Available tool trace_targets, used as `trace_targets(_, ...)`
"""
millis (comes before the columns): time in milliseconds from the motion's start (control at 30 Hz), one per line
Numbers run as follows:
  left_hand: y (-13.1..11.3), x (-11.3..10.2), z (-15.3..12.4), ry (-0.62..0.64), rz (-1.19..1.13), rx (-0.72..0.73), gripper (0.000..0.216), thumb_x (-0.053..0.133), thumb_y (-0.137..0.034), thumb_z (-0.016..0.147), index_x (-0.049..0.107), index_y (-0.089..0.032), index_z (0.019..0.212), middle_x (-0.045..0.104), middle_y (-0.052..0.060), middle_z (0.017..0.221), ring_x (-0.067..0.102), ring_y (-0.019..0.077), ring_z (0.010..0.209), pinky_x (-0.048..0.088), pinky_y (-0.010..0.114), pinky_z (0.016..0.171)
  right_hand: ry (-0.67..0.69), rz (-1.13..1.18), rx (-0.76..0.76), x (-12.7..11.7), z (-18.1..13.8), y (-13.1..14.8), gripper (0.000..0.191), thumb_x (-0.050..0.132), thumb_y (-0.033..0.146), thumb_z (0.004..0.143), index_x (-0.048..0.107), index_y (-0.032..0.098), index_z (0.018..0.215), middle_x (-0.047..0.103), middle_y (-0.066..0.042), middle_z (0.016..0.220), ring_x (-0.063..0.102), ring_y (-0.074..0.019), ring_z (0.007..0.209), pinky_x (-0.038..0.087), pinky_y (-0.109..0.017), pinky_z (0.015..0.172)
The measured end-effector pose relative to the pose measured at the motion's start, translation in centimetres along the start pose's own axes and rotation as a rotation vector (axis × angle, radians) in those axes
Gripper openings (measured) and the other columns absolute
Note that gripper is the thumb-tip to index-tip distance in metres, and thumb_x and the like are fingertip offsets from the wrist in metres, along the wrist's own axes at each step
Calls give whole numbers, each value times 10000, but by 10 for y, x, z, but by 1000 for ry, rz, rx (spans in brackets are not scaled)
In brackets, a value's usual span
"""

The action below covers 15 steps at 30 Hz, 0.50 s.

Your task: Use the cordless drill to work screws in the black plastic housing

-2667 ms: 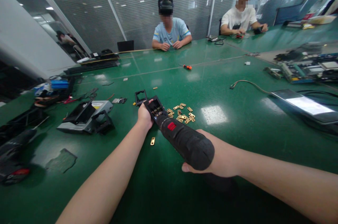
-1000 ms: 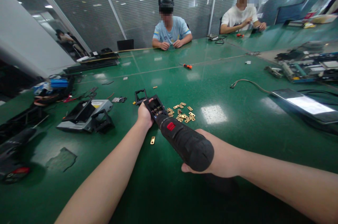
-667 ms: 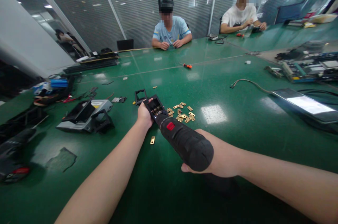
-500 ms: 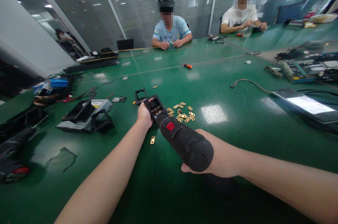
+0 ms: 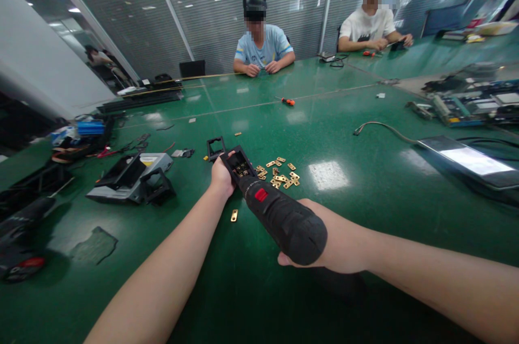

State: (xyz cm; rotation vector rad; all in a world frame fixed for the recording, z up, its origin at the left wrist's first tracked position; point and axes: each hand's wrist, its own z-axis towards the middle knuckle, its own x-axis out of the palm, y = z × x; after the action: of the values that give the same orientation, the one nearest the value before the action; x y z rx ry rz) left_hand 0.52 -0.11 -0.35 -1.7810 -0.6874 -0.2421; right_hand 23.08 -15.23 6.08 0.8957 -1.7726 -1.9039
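Note:
My right hand (image 5: 338,244) is wrapped round a black electric screwdriver (image 5: 284,219) with a red switch, its tip pointing down into a small black plastic housing (image 5: 239,163). My left hand (image 5: 221,176) grips that housing from the left and holds it on the green table (image 5: 365,182). Small brass pieces show inside the housing. A scatter of several brass plates (image 5: 281,173) lies just right of it. One single brass plate (image 5: 234,216) lies under my left forearm's right side. A black square frame (image 5: 215,147) sits just behind my left hand.
A grey and black disassembled unit (image 5: 133,176) lies to the left. A flat silver device (image 5: 466,163) with a cable lies at right, circuit boards (image 5: 466,103) beyond it. A small orange screwdriver (image 5: 288,101) lies mid-table. Two people sit at the far side, working with their hands.
None at my hands; both stay on the housing and screwdriver. The person at far right has shifted their hands slightly.

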Motion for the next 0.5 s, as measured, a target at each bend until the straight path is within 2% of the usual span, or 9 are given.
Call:
trace_targets(267, -1, -2, 1, 18, -15, -7, 237, 532, -275, 835, 701, -160, 954, 698, 51, 655, 745, 271, 701, 630, 416, 693, 34, -23, 43, 0, 2, 1, 263, 828, 222, 718, 570, 185, 749, 613, 20, 746, 536, -154, 685, 482, -289, 661)
trace_targets(500, -4, -8, 2, 81, 42, -39, 250, 567, -283, 824, 717, -119, 938, 729, 104, 692, 718, 274, 617, 614, 411, 610, 61, 143, 27, -4, 4, -3, 285, 876, 177, 666, 614, 177, 778, 653, 37, 775, 597, -133, 712, 514, -271, 712)
